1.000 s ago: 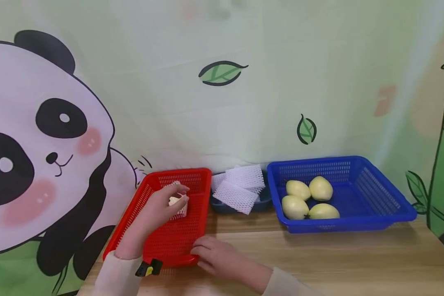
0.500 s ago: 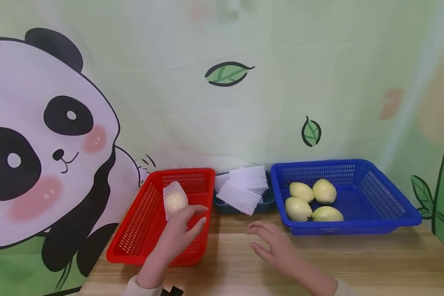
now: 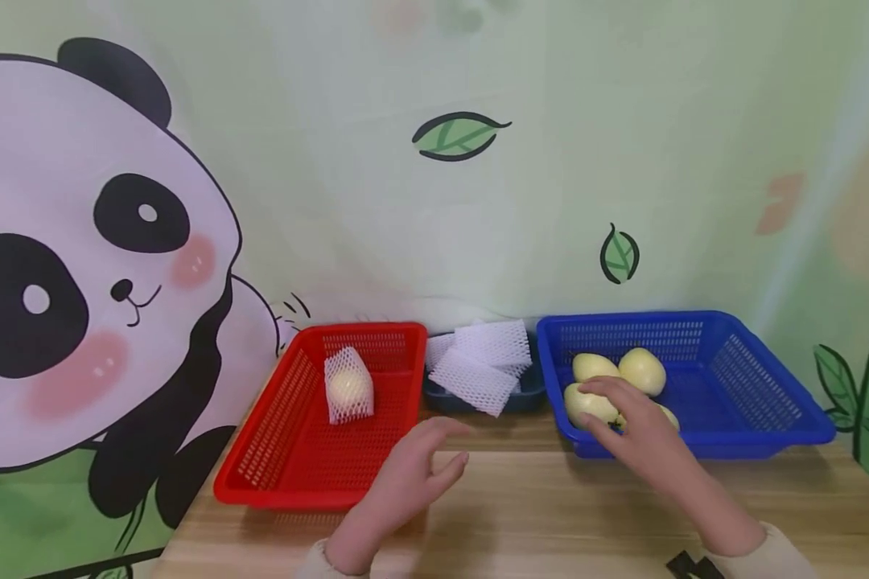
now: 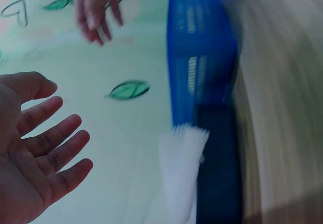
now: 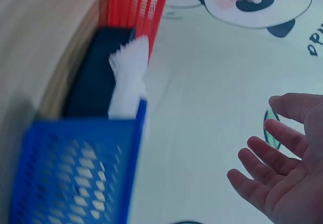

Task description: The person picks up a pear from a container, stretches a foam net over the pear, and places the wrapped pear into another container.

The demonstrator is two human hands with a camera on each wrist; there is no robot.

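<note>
In the head view my right hand point(image 3: 640, 430) hovers over the front left corner of the blue basket point(image 3: 753, 438), fingers spread close to a pale yellow-green pear point(image 3: 586, 406). Several pears are grouped there, one partly hidden behind the hand. My left hand point(image 3: 409, 478), fingers loosely extended and holding nothing, is above the table by the right front corner of the red basket point(image 3: 290, 494). Inside the red basket lies a pear in a white foam net sleeve point(image 3: 349, 388). Both wrist views show the palms with nothing in them.
Between the two baskets, a dark blue tray point(image 3: 445, 400) bears several flat white foam net sleeves point(image 3: 478, 374). All stand on a wooden table point(image 3: 521, 507) against a backdrop cloth point(image 3: 376, 201) printed with a panda and leaves.
My left hand has withdrawn from the netted pear and moved right, out of the red basket. My right hand has left the red basket's rim and travelled right to the blue basket.
</note>
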